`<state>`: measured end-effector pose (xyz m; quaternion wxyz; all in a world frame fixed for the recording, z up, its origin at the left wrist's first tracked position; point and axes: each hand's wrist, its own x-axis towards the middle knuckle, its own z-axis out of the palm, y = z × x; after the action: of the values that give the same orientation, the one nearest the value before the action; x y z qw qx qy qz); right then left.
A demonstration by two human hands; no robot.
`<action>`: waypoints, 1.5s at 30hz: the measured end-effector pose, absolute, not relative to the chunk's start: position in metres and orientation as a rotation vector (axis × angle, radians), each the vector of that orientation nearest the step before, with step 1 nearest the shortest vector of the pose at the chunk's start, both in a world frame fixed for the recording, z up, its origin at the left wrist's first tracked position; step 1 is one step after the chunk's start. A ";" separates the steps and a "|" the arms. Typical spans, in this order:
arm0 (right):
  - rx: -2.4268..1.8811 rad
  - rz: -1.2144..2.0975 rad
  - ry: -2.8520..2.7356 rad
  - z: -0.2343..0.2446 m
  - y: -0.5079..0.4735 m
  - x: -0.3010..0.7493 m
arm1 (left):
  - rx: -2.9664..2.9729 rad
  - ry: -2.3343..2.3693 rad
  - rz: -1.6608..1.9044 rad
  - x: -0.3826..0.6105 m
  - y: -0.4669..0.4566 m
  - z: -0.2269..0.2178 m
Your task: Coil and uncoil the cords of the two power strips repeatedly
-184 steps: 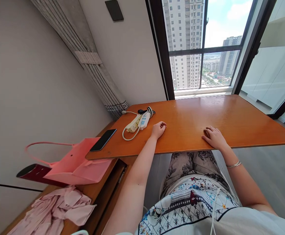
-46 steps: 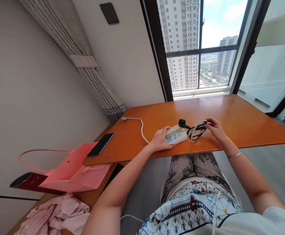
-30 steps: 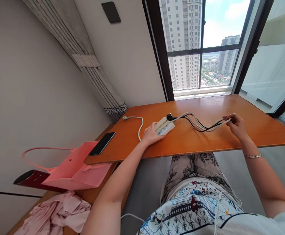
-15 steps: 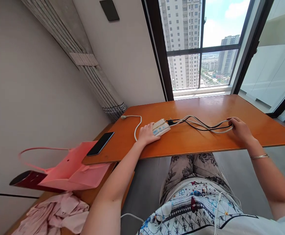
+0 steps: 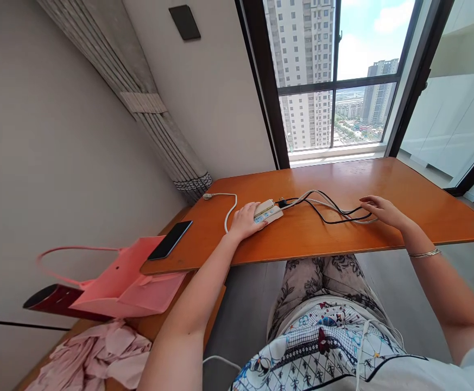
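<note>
My left hand [image 5: 245, 220] rests on the left end of a white power strip [image 5: 270, 214], its fingers and thumb gripping the sides. A black plug [image 5: 282, 203] sits at the strip's far right end. From there black and white cables [image 5: 322, 201] run right in loose loops across the wooden table. Over the right end of these loops lies my right hand [image 5: 383, 210], fingers stretched out and slightly apart, touching the cables; its thumb is mostly hidden. A white cord [image 5: 232, 210] with a plug [image 5: 207, 196] curves away behind my left hand.
A black phone [image 5: 170, 240] lies at the left edge of the orange-brown table [image 5: 302, 241]. Lower left are a pink bag [image 5: 131, 288], a dark red cylinder [image 5: 53, 300] and crumpled pink cloth [image 5: 94, 353]. A window [image 5: 334, 81] stands beyond the table.
My right hand has moved left along the table and its fingers have loosened. The cable loops have shifted left, with the black one bending more. My left hand stays on the power strip.
</note>
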<state>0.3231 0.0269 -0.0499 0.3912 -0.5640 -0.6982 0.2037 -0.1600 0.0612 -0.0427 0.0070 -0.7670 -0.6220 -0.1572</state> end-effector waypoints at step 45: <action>-1.555 0.620 -1.904 -0.052 0.000 0.316 | -2.835 -2.049 -1.286 -0.166 0.075 -0.026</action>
<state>0.3157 -0.0004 -0.0518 0.2987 -0.5853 -0.7167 0.2335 -0.1662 0.0752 -0.0258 -0.2887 -0.7284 -0.5264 -0.3303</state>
